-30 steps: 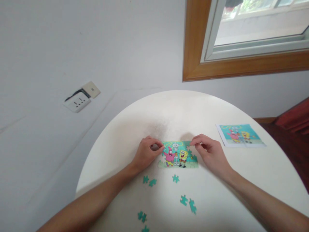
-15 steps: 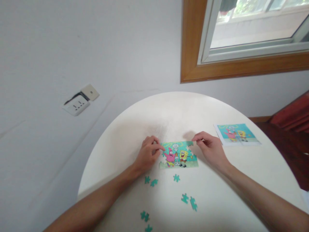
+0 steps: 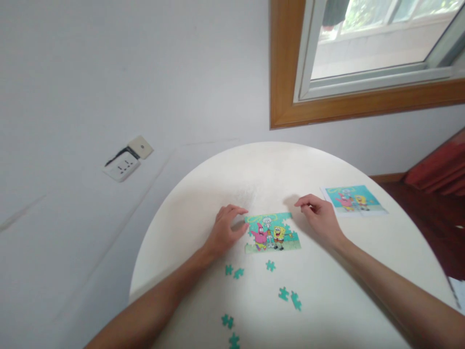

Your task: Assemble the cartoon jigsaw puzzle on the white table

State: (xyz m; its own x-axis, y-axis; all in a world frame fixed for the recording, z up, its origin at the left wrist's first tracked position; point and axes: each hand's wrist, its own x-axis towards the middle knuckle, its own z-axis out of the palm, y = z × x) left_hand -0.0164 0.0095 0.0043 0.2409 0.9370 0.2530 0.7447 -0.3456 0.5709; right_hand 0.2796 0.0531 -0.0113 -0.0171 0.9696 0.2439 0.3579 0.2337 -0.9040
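Observation:
A partly joined cartoon jigsaw puzzle (image 3: 271, 233) lies flat on the white round table (image 3: 272, 169), with gaps along its left and right sides. My left hand (image 3: 229, 225) is at its left edge, thumb and fingers apart, with the thumb tip on or close to that edge. Just off the upper right corner, my right hand (image 3: 319, 215) has its fingers curled in, index finger and thumb near each other. Whether a small piece sits between those fingertips cannot be made out. Loose teal puzzle pieces lie nearer me, among them one piece (image 3: 270, 265) below the puzzle.
A printed picture sheet (image 3: 378, 211) with the same cartoon lies at the right of the table. More loose pieces (image 3: 296, 300) are scattered toward the near side. Behind the table are a wall with a socket (image 3: 123, 167) and a wood-framed window (image 3: 281, 106).
My right hand has drawn slightly away from the puzzle's upper right corner. The fingers of my left hand have spread and come off the puzzle's upper left part. The view has shifted slightly.

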